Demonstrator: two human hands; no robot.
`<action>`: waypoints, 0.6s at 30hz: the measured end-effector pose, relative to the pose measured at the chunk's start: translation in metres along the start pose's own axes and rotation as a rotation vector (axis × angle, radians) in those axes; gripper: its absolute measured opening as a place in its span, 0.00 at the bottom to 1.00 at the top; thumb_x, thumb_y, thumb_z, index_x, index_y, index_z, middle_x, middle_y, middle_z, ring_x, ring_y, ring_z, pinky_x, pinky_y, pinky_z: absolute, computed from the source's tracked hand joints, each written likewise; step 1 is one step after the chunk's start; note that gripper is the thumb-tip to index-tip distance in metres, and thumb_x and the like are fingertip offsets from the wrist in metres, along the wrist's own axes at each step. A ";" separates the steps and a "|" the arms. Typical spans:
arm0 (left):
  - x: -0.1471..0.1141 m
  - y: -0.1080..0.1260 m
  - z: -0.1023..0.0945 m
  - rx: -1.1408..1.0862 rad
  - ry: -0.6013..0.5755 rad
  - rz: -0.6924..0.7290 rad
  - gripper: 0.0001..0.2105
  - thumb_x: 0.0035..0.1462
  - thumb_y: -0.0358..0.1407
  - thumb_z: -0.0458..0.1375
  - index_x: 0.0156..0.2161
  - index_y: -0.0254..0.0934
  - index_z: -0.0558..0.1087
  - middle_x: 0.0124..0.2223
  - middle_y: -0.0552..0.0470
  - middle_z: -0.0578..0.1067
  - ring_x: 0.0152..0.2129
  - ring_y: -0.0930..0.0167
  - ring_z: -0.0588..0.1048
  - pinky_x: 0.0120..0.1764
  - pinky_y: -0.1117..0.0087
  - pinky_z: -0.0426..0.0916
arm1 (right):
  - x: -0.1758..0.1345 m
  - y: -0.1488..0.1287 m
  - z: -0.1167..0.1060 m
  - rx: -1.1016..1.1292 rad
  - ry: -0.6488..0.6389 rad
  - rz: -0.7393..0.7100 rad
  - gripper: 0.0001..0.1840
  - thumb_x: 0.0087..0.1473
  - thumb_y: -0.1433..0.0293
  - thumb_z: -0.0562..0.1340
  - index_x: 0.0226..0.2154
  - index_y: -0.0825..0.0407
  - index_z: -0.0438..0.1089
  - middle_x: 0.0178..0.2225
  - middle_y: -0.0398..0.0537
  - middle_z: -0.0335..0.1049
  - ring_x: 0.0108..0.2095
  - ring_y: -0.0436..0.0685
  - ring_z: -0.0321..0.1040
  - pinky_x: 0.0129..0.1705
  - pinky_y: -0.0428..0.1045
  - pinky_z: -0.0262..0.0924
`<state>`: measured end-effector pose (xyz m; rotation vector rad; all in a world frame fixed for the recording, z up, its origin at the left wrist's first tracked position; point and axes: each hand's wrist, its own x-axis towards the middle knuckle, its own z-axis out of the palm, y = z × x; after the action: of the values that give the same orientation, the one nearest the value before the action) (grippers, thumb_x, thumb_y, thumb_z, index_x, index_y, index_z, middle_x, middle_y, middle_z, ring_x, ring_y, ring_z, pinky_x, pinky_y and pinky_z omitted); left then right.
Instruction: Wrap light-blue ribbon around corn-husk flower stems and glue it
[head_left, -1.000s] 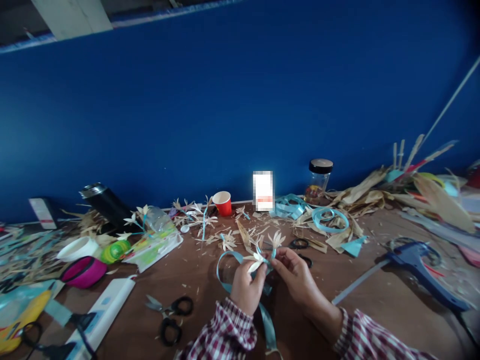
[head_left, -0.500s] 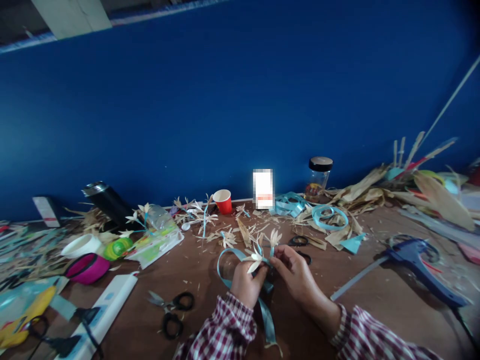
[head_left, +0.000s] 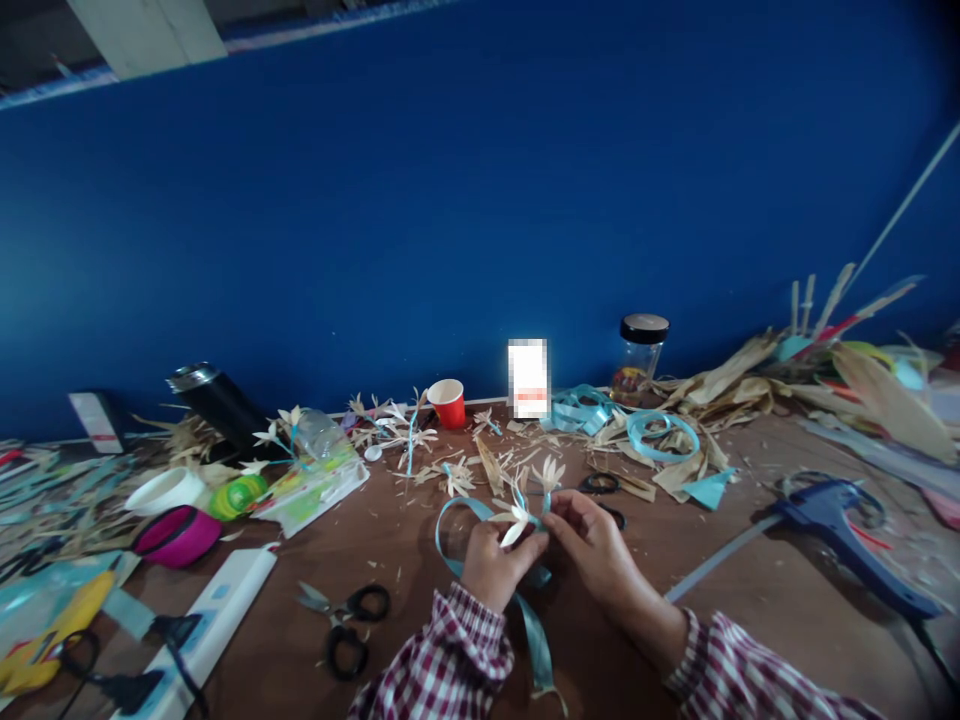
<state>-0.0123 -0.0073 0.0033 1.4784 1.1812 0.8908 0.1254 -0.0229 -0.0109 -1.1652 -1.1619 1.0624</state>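
Two hands meet low in the centre of the head view, just above the brown worktop. Left hand is closed, its grip pinching the base of a pale husk flower together with a light blue ribbon; the ribbon loops out toward the left of the flower and trails down between the checked sleeves to the bottom edge. Right hand has its fingertips closed on the same spot from the right, on the ribbon beside the flower's stem; whether it grips ribbon, stem or both is too small to tell. A second husk flower stands just above the fingers.

Doing this binding well likely calls for keeping the left pinch firm at the base so the petals stay spread, and laying the ribbon flat and snug without twisting.

Black-handled scissors lie lower left of the hands, a blue glue gun at right, a red cup by the blue wall.
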 end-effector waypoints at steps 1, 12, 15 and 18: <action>0.000 0.000 0.000 -0.003 0.006 -0.016 0.07 0.45 0.36 0.59 0.23 0.33 0.73 0.21 0.53 0.73 0.20 0.72 0.71 0.25 0.74 0.65 | 0.000 0.000 0.000 -0.008 -0.007 0.000 0.10 0.50 0.63 0.61 0.32 0.53 0.66 0.24 0.42 0.64 0.26 0.52 0.60 0.28 0.45 0.56; -0.003 0.001 0.002 0.001 0.069 -0.069 0.08 0.44 0.36 0.58 0.22 0.33 0.72 0.19 0.52 0.71 0.18 0.71 0.69 0.22 0.73 0.65 | -0.002 0.005 -0.002 -0.079 -0.044 -0.063 0.07 0.53 0.66 0.58 0.33 0.53 0.66 0.27 0.43 0.66 0.28 0.52 0.61 0.31 0.45 0.57; -0.005 0.001 0.005 0.021 0.105 -0.032 0.07 0.44 0.35 0.58 0.21 0.33 0.71 0.19 0.53 0.70 0.18 0.72 0.68 0.23 0.73 0.63 | -0.002 0.005 -0.001 -0.095 -0.042 -0.066 0.07 0.53 0.66 0.58 0.33 0.53 0.66 0.27 0.44 0.67 0.29 0.52 0.62 0.32 0.45 0.58; -0.005 0.003 0.006 0.022 0.114 0.025 0.07 0.45 0.34 0.57 0.20 0.34 0.70 0.19 0.54 0.68 0.19 0.73 0.66 0.24 0.74 0.61 | -0.003 0.003 0.000 -0.116 -0.026 -0.067 0.08 0.53 0.65 0.58 0.33 0.53 0.66 0.27 0.44 0.67 0.28 0.53 0.63 0.31 0.45 0.59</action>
<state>-0.0070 -0.0136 0.0054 1.4791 1.2608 0.9930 0.1252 -0.0260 -0.0138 -1.1966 -1.2883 0.9725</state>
